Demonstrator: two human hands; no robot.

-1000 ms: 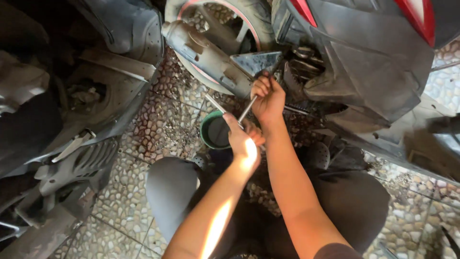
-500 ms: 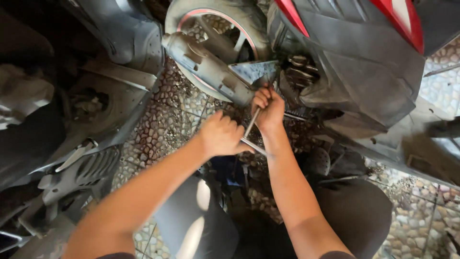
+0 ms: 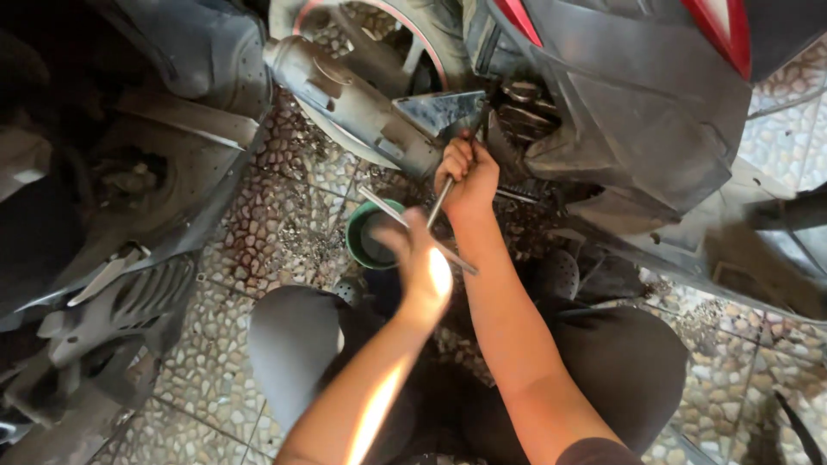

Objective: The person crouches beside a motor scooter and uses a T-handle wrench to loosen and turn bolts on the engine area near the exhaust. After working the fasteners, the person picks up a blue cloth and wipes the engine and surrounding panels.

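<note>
There are no packages, labels, signs or screens to see in this view.
</note>
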